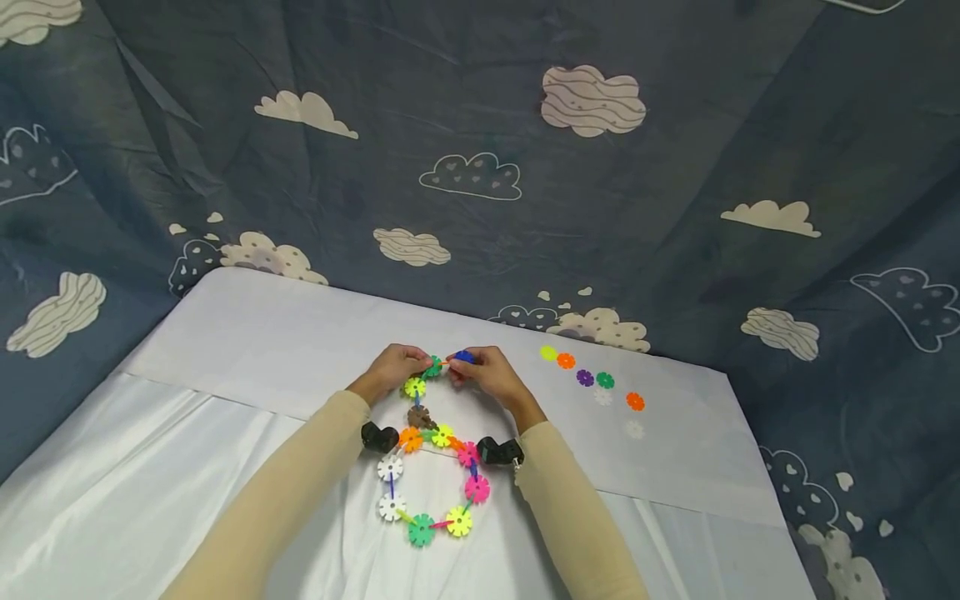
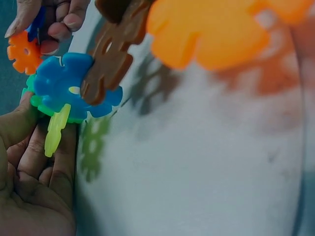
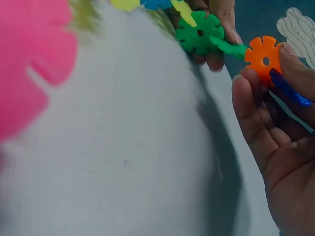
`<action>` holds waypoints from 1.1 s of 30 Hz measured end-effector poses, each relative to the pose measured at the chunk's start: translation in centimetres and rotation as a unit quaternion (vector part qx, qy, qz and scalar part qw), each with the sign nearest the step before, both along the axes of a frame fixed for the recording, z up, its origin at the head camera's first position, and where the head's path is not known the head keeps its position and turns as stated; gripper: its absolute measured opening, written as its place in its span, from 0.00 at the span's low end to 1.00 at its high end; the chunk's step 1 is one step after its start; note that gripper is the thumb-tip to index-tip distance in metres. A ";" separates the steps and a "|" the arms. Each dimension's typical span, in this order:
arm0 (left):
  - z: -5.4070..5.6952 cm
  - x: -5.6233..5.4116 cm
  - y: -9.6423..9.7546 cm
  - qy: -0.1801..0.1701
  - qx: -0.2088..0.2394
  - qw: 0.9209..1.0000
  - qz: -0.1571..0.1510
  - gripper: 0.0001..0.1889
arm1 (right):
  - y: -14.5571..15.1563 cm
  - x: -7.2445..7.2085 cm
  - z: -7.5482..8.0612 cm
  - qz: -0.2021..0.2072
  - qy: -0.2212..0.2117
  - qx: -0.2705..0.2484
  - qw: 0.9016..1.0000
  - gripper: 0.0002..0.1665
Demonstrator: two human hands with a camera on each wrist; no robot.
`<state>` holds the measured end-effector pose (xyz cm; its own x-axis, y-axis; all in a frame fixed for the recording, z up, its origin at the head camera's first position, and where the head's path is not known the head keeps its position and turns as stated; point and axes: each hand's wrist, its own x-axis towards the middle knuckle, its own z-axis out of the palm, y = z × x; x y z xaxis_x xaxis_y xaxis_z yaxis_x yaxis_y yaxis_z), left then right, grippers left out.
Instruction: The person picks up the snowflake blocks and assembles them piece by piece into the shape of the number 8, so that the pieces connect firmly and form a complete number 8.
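Note:
A chain of notched plastic snowflake discs runs up from a closed ring on the white cloth. My left hand [image 1: 393,367] pinches a green disc [image 3: 189,38] near the chain's upper end, thumb on one side and fingers on the other. My right hand [image 1: 491,373] holds an orange disc [image 3: 256,52] by its edge, with a blue disc [image 3: 291,91] slotted into it. Another green disc [image 3: 230,48], seen edge-on, sits between the two hands and meets the orange one. Below the left hand follow a yellow disc [image 1: 415,387] and a brown disc [image 1: 417,417].
The ring below includes a white disc [image 1: 390,467], a pink disc [image 1: 477,489] and a green disc [image 1: 422,530]. Several loose discs lie at the right, among them a purple disc [image 1: 585,378] and an orange disc [image 1: 635,402]. A dark cloud-print curtain [image 1: 480,100] stands behind the table.

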<state>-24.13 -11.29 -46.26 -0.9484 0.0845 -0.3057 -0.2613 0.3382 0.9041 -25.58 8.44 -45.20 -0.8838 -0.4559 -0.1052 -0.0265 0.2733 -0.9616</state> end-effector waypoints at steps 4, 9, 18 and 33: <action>-0.1 -0.2 -0.2 0.004 -0.003 1.000 -0.003 0.12 | 0.2 -0.4 -0.6 -0.002 -0.032 -0.037 0.999 0.15; 0.0 -0.1 -0.1 0.005 0.003 1.000 0.009 0.12 | 0.1 -0.6 -1.1 -0.013 -0.115 -0.110 0.987 0.16; 0.1 0.3 0.2 0.008 0.008 0.999 0.035 0.12 | 0.2 -0.4 -2.2 -0.003 -0.143 -0.138 0.980 0.19; -0.4 -0.2 0.0 0.020 0.012 1.000 0.016 0.12 | 0.1 -1.3 -1.0 0.021 -0.014 0.047 0.999 0.13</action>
